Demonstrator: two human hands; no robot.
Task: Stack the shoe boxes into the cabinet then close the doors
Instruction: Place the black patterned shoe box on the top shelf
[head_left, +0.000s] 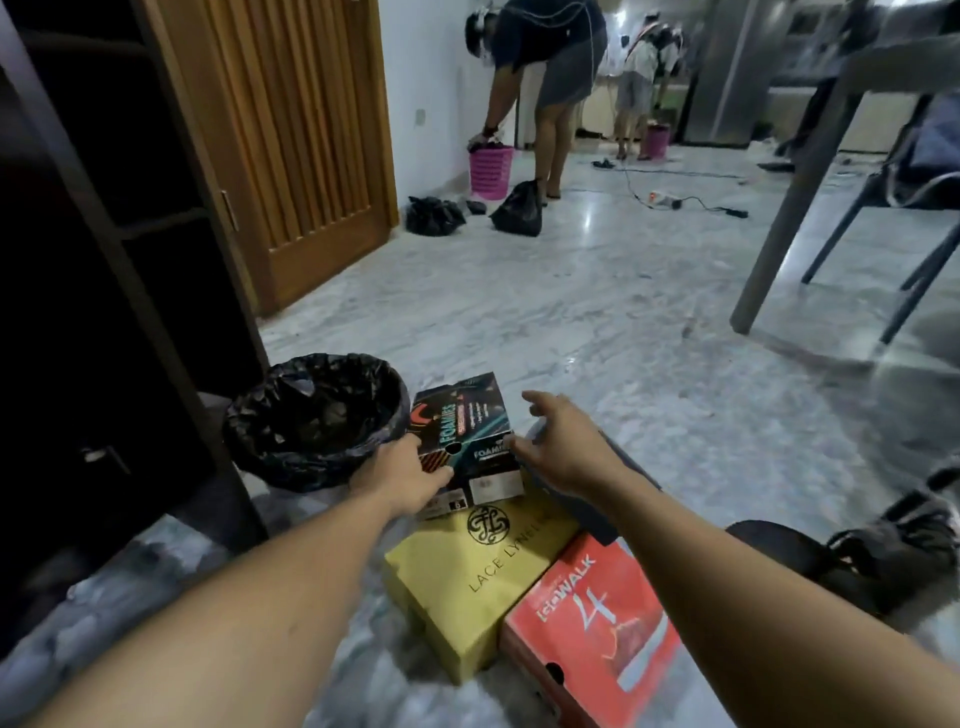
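Three shoe boxes lie on the marble floor in front of me. A black printed box (462, 421) sits farthest, resting on another box beneath it. A yellow box (478, 577) lies nearer, and a red box (592, 634) is at its right. My left hand (400, 478) touches the black box's near left corner, fingers on its front face. My right hand (561, 447) hovers at the box's right side, fingers spread, thumb near its edge. The dark cabinet (104, 260) stands open at the left, its shelves in shadow.
A bin lined with a black bag (317, 415) stands between the cabinet and the boxes. A dark bag (893, 551) lies at the right. Table and chair legs (795, 208) stand at right. Two people bend over pink baskets (491, 169) far back, with cables on the floor.
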